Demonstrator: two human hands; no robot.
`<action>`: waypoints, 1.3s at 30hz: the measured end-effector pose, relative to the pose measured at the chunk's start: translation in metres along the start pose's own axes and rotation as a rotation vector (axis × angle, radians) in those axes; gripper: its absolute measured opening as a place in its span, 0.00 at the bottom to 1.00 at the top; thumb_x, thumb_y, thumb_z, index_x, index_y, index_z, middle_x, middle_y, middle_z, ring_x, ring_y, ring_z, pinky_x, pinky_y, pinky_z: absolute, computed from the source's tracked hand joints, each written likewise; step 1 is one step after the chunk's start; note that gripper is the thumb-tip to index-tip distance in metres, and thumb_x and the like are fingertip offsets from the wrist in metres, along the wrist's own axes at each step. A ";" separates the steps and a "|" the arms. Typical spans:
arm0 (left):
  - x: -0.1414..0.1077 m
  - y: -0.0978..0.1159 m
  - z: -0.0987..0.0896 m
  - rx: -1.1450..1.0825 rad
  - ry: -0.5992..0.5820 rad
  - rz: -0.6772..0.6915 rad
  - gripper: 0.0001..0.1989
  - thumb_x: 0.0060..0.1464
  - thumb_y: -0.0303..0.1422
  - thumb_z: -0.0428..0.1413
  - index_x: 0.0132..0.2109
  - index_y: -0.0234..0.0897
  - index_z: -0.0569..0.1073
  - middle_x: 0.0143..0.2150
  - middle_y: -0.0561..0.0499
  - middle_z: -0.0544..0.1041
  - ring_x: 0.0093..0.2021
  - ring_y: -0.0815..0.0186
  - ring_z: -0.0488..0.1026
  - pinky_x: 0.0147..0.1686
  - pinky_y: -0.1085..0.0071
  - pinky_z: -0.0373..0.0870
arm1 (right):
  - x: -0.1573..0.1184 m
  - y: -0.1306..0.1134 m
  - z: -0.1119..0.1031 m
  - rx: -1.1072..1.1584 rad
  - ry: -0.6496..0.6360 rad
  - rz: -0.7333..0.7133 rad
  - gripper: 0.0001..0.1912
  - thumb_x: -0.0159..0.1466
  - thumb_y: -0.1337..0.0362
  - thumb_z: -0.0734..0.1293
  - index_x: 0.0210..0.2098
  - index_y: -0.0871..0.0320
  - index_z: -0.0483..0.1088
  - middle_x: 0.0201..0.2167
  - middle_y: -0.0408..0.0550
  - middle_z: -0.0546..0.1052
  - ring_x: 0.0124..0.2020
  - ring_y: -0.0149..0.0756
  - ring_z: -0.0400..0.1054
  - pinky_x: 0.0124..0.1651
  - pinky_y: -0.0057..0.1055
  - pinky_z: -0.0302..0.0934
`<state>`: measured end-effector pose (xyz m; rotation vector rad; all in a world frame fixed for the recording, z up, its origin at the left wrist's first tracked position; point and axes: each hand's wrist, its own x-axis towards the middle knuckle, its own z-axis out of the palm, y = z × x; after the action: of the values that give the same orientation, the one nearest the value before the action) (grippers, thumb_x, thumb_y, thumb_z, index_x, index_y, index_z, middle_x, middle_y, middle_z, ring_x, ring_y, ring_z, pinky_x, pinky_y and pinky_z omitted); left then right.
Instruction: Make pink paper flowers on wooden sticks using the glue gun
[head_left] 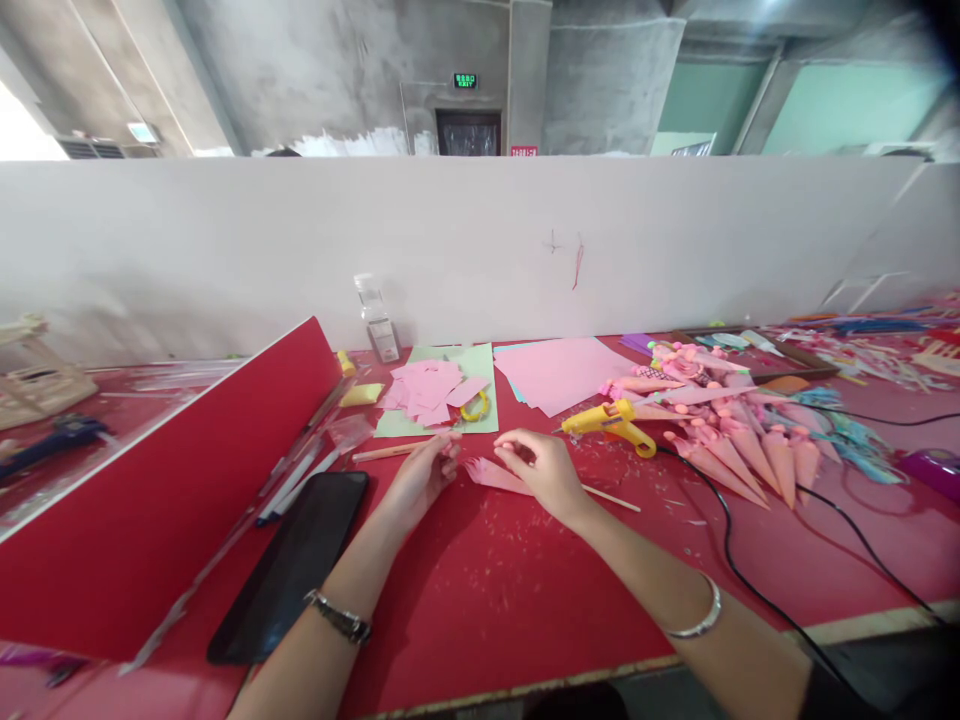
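My left hand hovers over the middle of the red table with its fingers curled in. Facing it is my right hand, thumb and forefinger pinched together. Whatever either pinch holds is too small to make out. Below and between them lies a fringed pink paper piece, partly covered by my right hand. A thin wooden stick shows beyond that hand. To its right, a yellow glue gun rests on the table. Behind my left hand is a pencil-like stick.
Pink paper cut-outs and a yellow tape ring lie on a green sheet. Pink sheets sit behind. Paper cones pile up at right, beside a black cord. A phone and red divider stand left.
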<state>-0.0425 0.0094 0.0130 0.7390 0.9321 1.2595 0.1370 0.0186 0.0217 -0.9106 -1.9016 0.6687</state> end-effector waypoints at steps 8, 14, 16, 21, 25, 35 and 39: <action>-0.001 0.001 0.001 -0.001 -0.001 -0.002 0.07 0.45 0.33 0.54 0.32 0.33 0.67 0.21 0.58 0.61 0.17 0.79 0.54 0.18 0.80 0.52 | 0.001 0.004 0.002 0.074 0.006 0.027 0.13 0.62 0.63 0.53 0.40 0.57 0.66 0.26 0.45 0.73 0.25 0.29 0.68 0.31 0.25 0.61; -0.001 0.001 0.002 0.009 0.009 -0.005 0.07 0.45 0.32 0.55 0.31 0.33 0.67 0.21 0.59 0.61 0.17 0.79 0.55 0.18 0.79 0.52 | 0.000 0.004 0.002 0.031 0.023 0.044 0.11 0.60 0.63 0.57 0.39 0.57 0.67 0.26 0.44 0.72 0.25 0.29 0.67 0.30 0.25 0.61; -0.001 0.001 0.001 0.007 0.005 0.001 0.07 0.45 0.33 0.55 0.30 0.33 0.67 0.21 0.59 0.61 0.17 0.79 0.55 0.18 0.79 0.52 | 0.001 0.005 0.002 0.055 0.039 0.031 0.14 0.62 0.64 0.54 0.43 0.56 0.65 0.31 0.46 0.73 0.28 0.29 0.68 0.33 0.27 0.61; -0.002 0.001 0.002 -0.001 -0.004 0.002 0.07 0.45 0.33 0.55 0.31 0.33 0.67 0.21 0.59 0.61 0.17 0.79 0.55 0.18 0.79 0.53 | 0.000 0.006 0.002 0.084 -0.005 0.090 0.13 0.62 0.60 0.54 0.34 0.58 0.66 0.18 0.41 0.69 0.19 0.28 0.65 0.25 0.23 0.59; -0.002 0.001 0.003 0.002 0.002 -0.003 0.07 0.45 0.32 0.54 0.32 0.33 0.67 0.21 0.59 0.61 0.17 0.79 0.54 0.18 0.79 0.52 | -0.001 0.005 0.003 0.020 -0.012 0.048 0.11 0.61 0.62 0.56 0.33 0.59 0.66 0.19 0.41 0.68 0.19 0.27 0.64 0.26 0.23 0.59; -0.001 0.003 0.002 -0.006 0.061 0.061 0.07 0.44 0.32 0.54 0.33 0.35 0.66 0.21 0.61 0.59 0.16 0.80 0.52 0.19 0.80 0.53 | -0.002 0.004 0.007 -0.229 -0.091 -0.059 0.14 0.61 0.67 0.54 0.45 0.58 0.63 0.33 0.48 0.64 0.35 0.33 0.63 0.39 0.30 0.59; -0.002 0.004 0.004 -0.026 0.027 0.076 0.05 0.44 0.31 0.54 0.31 0.35 0.66 0.21 0.60 0.59 0.17 0.80 0.53 0.19 0.80 0.52 | -0.008 0.007 0.009 -0.422 -0.172 -0.078 0.21 0.53 0.56 0.64 0.44 0.58 0.64 0.34 0.50 0.63 0.38 0.39 0.61 0.39 0.34 0.59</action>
<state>-0.0411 0.0079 0.0186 0.7446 0.9150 1.3488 0.1334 0.0153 0.0088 -1.0577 -2.2694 0.3083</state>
